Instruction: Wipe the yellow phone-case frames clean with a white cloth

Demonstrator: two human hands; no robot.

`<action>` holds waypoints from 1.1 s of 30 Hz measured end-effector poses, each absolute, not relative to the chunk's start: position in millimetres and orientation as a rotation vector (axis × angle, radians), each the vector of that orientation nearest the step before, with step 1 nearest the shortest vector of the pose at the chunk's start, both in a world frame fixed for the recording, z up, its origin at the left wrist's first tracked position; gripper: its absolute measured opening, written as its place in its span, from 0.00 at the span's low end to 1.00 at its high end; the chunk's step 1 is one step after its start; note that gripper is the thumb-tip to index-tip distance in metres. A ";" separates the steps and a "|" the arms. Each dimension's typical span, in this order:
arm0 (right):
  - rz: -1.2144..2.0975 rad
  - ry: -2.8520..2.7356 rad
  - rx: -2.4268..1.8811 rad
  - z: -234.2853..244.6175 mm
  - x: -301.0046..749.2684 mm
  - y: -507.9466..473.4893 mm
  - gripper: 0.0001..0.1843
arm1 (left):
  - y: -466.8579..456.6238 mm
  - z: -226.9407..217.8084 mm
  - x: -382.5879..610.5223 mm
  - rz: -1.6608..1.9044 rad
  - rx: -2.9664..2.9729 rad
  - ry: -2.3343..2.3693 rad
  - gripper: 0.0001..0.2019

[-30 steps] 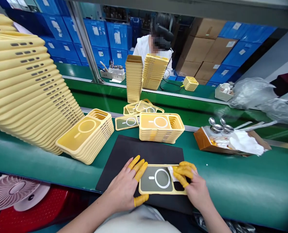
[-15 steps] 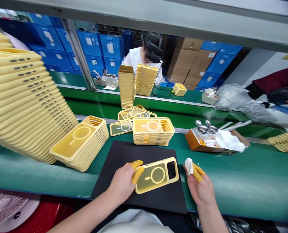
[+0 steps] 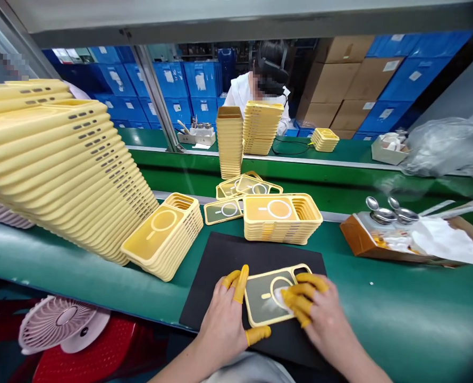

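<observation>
A yellow-rimmed phone case with a smoky clear back and a yellow ring lies on the black mat. My left hand is at the case's left end, fingers spread, index finger along the short edge and thumb below the lower corner; whether it presses on the case I cannot tell. Yellow finger cots cover several fingertips of both hands. My right hand pinches a white wipe against the case's back, inside the ring. Fingers hide most of the wipe and part of the camera opening.
Tall stacked yellow cases and a shorter stack stand left. Another stack and loose cases lie beyond the mat. An orange box with wipes and metal-lidded bottles is right. A person sits opposite.
My right hand has moved left with the wipe, from beside the mat onto the case. My left fingers have loosened from their pinch and spread at its end. The view has shifted.
</observation>
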State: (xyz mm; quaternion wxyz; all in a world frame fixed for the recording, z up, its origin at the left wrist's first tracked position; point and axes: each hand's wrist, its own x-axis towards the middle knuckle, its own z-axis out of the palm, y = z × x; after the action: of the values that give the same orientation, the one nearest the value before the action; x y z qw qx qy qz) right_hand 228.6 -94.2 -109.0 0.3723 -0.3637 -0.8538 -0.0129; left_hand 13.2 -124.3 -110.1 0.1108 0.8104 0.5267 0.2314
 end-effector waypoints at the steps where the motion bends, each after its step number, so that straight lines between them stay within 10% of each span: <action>1: -0.132 -2.145 -1.028 -109.9 234.2 -91.4 0.09 | -124.2 -108.7 13.2 0.670 2.375 1.551 0.55; 33: -0.110 -1.992 -1.072 -122.5 256.2 -131.5 0.15 | -116.3 -117.6 12.8 0.654 2.516 1.649 0.40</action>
State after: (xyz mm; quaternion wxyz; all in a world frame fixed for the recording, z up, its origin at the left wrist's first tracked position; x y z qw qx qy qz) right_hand 256.2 -131.5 -122.5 0.4245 -0.4288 -0.7963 -0.0440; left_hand 12.8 -116.3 -117.6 0.0315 0.8170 0.5352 0.2124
